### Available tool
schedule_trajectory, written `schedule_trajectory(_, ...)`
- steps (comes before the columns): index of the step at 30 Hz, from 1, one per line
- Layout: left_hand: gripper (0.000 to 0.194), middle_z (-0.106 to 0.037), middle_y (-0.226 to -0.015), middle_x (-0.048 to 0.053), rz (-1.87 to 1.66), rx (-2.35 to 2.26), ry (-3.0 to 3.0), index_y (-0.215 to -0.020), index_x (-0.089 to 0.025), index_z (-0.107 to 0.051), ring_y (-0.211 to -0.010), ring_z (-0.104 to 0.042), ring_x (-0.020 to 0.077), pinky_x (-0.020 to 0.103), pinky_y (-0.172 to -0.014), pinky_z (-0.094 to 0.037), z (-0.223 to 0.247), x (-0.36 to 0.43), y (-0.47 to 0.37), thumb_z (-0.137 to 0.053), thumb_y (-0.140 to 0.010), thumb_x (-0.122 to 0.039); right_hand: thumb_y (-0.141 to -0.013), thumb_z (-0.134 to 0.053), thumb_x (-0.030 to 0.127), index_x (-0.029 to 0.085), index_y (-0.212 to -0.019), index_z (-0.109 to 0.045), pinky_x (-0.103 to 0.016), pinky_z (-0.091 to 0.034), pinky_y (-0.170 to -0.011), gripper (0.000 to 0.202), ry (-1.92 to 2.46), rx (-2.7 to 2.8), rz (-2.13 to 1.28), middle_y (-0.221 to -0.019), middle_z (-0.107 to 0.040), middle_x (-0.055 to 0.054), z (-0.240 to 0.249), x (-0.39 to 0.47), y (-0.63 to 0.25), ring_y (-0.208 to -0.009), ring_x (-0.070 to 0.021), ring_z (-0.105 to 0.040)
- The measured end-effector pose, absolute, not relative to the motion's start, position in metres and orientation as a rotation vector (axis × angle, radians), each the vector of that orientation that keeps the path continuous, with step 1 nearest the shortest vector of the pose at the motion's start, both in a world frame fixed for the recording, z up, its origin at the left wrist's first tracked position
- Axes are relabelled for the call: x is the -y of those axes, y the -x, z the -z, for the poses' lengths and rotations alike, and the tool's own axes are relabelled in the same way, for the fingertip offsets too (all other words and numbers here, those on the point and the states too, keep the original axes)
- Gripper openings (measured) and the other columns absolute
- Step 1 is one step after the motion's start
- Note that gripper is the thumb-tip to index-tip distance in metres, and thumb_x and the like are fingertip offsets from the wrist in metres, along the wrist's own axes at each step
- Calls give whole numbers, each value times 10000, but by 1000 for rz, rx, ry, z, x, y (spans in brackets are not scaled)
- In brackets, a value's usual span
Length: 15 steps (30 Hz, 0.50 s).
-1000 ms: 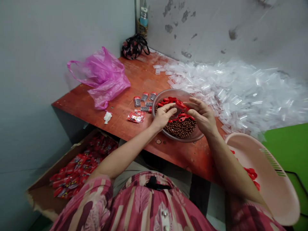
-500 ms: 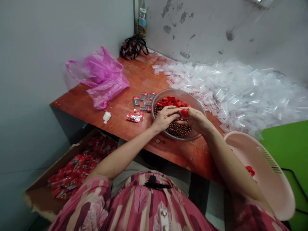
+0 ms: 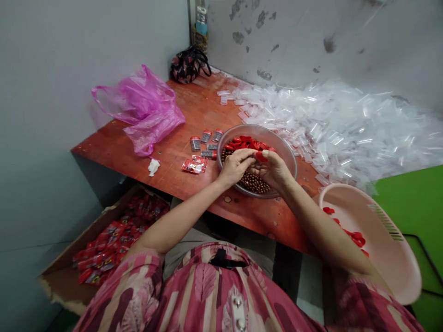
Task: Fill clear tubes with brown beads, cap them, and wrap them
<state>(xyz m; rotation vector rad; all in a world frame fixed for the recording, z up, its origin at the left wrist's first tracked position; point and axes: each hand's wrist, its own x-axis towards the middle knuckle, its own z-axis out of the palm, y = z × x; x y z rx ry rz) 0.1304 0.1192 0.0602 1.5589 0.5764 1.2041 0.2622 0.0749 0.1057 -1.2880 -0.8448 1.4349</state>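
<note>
Both hands meet over a round grey bowl (image 3: 291, 148) holding brown beads (image 3: 255, 183) and a heap of red plastic pieces (image 3: 246, 139). My right hand (image 3: 276, 169) is closed, gripping a rounded red plastic piece (image 3: 261, 157) with its thumb. Against that piece come the bent, closed fingertips of my left hand (image 3: 235, 168); anything between them is hidden. Just left of the bowl lie several small clear containers with red caps and dark contents (image 3: 195, 143), and a red printed packet (image 3: 194, 164).
Clear plastic pieces (image 3: 332, 122) are piled at the right back. A pink basket (image 3: 384, 258) with red pieces stands right. A pink plastic bag (image 3: 148, 108), crumpled tissue (image 3: 153, 167) and dark pouch (image 3: 188, 65) lie on the table (image 3: 100, 143). A carton (image 3: 57, 276) of red packets sits below left.
The red piece and my right hand have shifted slightly left and up, and the right hand has turned somewhat. My left hand stays almost in place. The view has moved slightly, showing more of the basket's red pieces.
</note>
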Motion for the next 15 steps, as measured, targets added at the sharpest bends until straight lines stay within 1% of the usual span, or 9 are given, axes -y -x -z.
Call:
schedule_trajectory(3, 280, -708, -1095, 72, -1246, -584, -1494, -1074, -170, -698, -1049, -635, 198, 345, -987, -456, -66, -121, -130, -583, -841, -273, -680, -630, 641, 230, -926, -620, -372, -578, -694, 480, 1300, 945, -1479, -906, -710, -73, -112, -78, -276, -834, -224, -681)
schedule_trajectory(5, 296, -707, -1108, 59, -1311, -629, -1443, -1104, -182, -684, -1055, -637, 190, 339, -984, -463, -72, -129, -125, -585, -847, -289, -691, -647, 647, 252, -1019, -598, -352, -576, -694, 516, 1339, 1046, -1350, -989, -695, -54, -115, -79, -293, -844, -196, -679)
schedule_trajectory(7, 305, -701, -1127, 48, -1399, -717, -1409, -1120, -197, -675, -1067, -635, 184, 336, -984, -470, -74, -146, -114, -595, -847, -305, -688, -702, 584, 252, -1031, -603, -326, -567, -690, 488, 1444, 1181, -1151, -1007, -689, -34, -115, -78, -312, -813, -168, -671)
schedule_trajectory(9, 310, -706, -1112, 46, -1468, -809, -1392, -1125, -202, -671, -1051, -644, 183, 338, -970, -489, -71, -171, -101, -600, -849, -323, -688, -726, 530, 223, -979, -644, -314, -551, -669, 430, 1578, 1367, -983, -926, -703, -27, -111, -78, -332, -742, -160, -658)
schedule_trajectory(12, 350, -698, -1132, 67, -1516, -937, -1396, -1137, -190, -659, -1079, -640, 198, 360, -981, -491, -61, -206, -83, -646, -820, -338, -730, -694, 442, 206, -892, -704, -316, -517, -652, 287, 1777, 1744, -725, -802, -719, -27, -98, -80, -351, -689, -183, -651)
schedule_trajectory(14, 396, -678, -1179, 91, -1534, -982, -1419, -1161, -172, -643, -1113, -628, 211, 374, -994, -481, -55, -215, -76, -670, -801, -333, -744, -670, 338, 218, -874, -725, -312, -500, -661, 185, 1913, 1995, -507, -796, -732, -31, -90, -81, -354, -706, -205, -666)
schedule_trajectory(15, 404, -671, -1194, 97, -1528, -993, -1449, -1169, -170, -640, -1120, -625, 213, 374, -999, -478, -54, -214, -75, -671, -798, -328, -745, -660, 296, 225, -880, -730, -308, -494, -668, 168, 1969, 2104, -416, -814, -739, -34, -87, -81, -352, -725, -213, -675)
